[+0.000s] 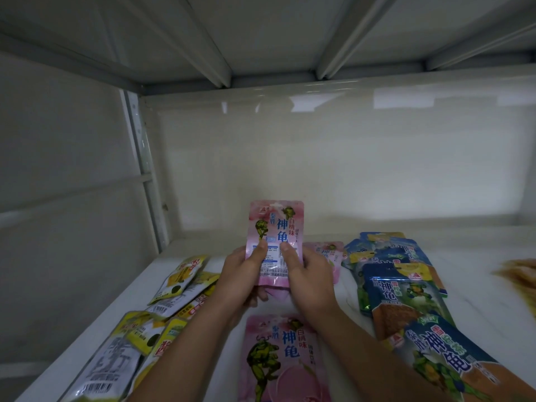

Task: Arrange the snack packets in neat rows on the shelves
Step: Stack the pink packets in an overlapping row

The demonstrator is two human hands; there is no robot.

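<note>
A: Two thumbs (262, 250) lie across the front of the pink packet (275, 227), and our other fingers curl behind it, so both the left hand (243, 278) and the right hand (309, 278) clamp it by its lower half. We hold it upright above the shelf (478, 288), out in front of us.

B: Is it resting on anything?

A: We cannot tell; its bottom edge is hidden behind our hands. Taking that packet as the landmark: another pink one (327, 253) lies flat just right of it, and a third pink one (280, 361) lies flat nearer to us. The yellow packets (179, 282) sprawl to its left, the blue packets (400, 288) overlap in a loose heap to its right.

B: So which step is this?

A: We judge we are placing a pink packet to build the pink row; the yellow and blue heaps look unsorted. Next we should set it down squarely, aligned with the flat pink ones, then ease both grips off without nudging them.
</note>
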